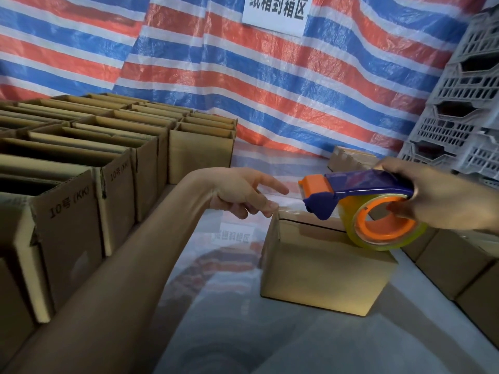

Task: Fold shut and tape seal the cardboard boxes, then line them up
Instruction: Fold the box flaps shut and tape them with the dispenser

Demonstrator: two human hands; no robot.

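While the left hand (243, 194) pinches the tape end (283, 210) against the left edge of the closed box (324, 268) on the tabletop (216, 306), the right hand (448, 203) curls its fingers round the dispenser (351, 195) just above it; I'd pull back taut, centred along the seam (310, 222)

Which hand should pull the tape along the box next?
Right, probably. The right hand grips the tape dispenser over the box; the left hand pinches the tape end at the box's corner.

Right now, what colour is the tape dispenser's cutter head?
Orange cutter head on the blue tape dispenser; head view.
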